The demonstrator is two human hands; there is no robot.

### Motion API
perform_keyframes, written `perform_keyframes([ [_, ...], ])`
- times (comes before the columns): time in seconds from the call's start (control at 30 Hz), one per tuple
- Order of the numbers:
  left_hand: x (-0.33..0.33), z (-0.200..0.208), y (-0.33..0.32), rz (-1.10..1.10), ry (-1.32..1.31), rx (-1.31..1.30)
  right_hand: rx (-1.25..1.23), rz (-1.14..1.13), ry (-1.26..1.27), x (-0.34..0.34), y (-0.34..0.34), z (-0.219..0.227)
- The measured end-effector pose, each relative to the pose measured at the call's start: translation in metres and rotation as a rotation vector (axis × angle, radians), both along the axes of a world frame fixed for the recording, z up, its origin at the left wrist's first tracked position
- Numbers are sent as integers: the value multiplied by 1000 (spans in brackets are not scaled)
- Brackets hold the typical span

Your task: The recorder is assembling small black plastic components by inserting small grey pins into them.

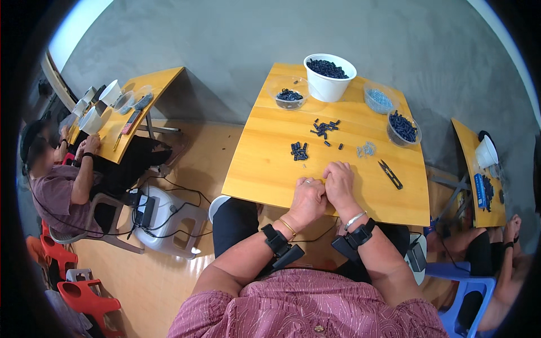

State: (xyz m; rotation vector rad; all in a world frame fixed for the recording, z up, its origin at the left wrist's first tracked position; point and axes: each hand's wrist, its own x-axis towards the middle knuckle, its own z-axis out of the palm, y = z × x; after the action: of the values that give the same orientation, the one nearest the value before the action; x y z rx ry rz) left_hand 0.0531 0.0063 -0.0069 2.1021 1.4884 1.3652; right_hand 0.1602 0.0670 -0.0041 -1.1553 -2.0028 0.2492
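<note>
Both of my hands are closed and meet near the front edge of the yellow wooden table point(259, 177). My left hand point(307, 198) and my right hand point(339, 181) have curled fingers pressed together. Whatever they pinch is hidden or too small to make out. Just beyond them lies a cluster of short dark cylindrical pieces point(299, 151), with a looser scatter of the same pieces point(325, 129) farther off. Small clear or pale pieces point(367, 149) form a little heap to the right of my hands. Beside that heap rest black thread snips point(390, 175).
Along the far side stand a white tub point(328, 90) of dark pieces and a clear bowl point(272, 90). At right are clear bowls of pale blue bits point(380, 100) and dark pieces point(403, 128). People sit at tables on both sides. Cables cross a grey stool point(174, 211) at left.
</note>
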Motion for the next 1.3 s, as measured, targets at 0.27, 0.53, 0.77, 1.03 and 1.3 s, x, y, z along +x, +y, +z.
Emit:
perform_keyframes([
  [0.27,0,-1,0,22,48,-14,11,-72,-123,-2,-1,2],
  [0.53,-1,6,-2,-26,34,16,-213,48,596,11,5,-7],
  [0.77,-10,30,-11,-158,-990,-534,-268,184,478,26,-52,30],
  [1.03,-4,45,-26,-339,-1254,-632,64,241,258,25,-67,57],
  [1.3,-14,62,-44,-339,-1105,-598,-48,271,313,33,-73,79],
])
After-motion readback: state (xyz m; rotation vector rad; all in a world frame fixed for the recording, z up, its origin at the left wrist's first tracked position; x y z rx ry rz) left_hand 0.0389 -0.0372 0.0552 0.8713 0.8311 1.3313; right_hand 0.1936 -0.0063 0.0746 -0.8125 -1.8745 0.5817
